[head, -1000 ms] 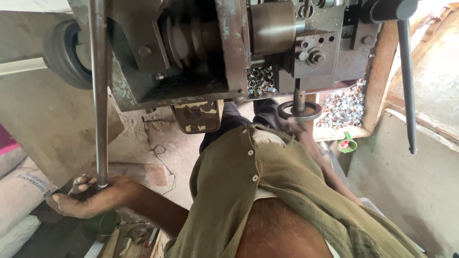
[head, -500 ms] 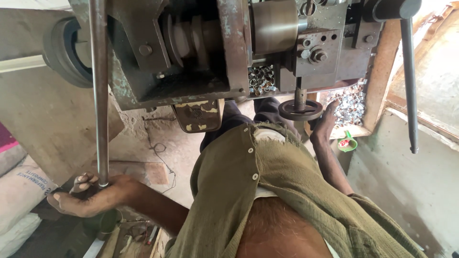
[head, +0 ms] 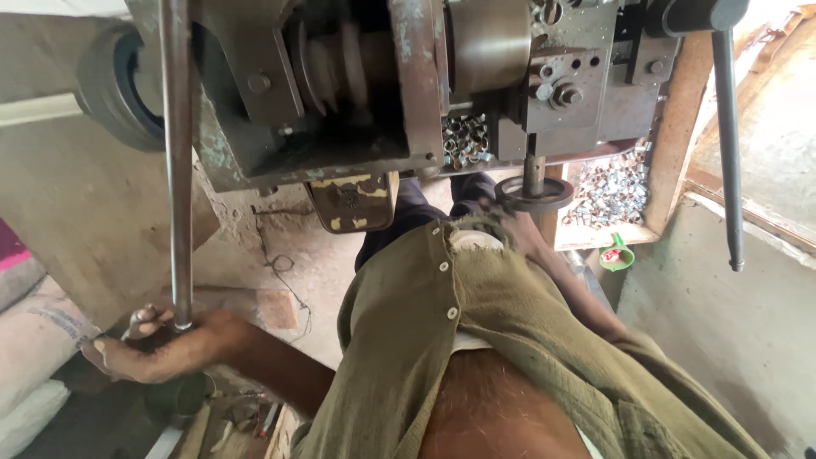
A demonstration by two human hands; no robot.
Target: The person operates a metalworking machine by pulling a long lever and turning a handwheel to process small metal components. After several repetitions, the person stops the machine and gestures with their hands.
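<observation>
Gripping the lower end of a long steel rod [head: 177, 170], the left hand [head: 166, 344] sits at 8 o'clock in the head view, fingers curled round the bar where it ends. Rod runs straight up to 11 o'clock, past the green-grey machine body [head: 340, 93]. Right hand [head: 510, 225] at centre, just under the round handwheel [head: 534, 191] on a short vertical shaft; fingers touch or nearly touch the wheel, clamped or loose I cannot tell, mostly hidden by the olive shirt [head: 476, 340]. Hands well apart.

Containers: wooden tray [head: 671, 153] at 2 o'clock, holding a heap of small shiny metal rings [head: 612, 187]; more of the same rings [head: 466, 140] piled in a gap of the machine at 12 o'clock. Small green funnel-like piece [head: 618, 255] just below the tray. Dark lever with rod handle [head: 727, 144] hangs at 3 o'clock. Sacks [head: 38, 340] at 9 o'clock on the floor. Rubber wheel [head: 115, 85] at 10 o'clock.
</observation>
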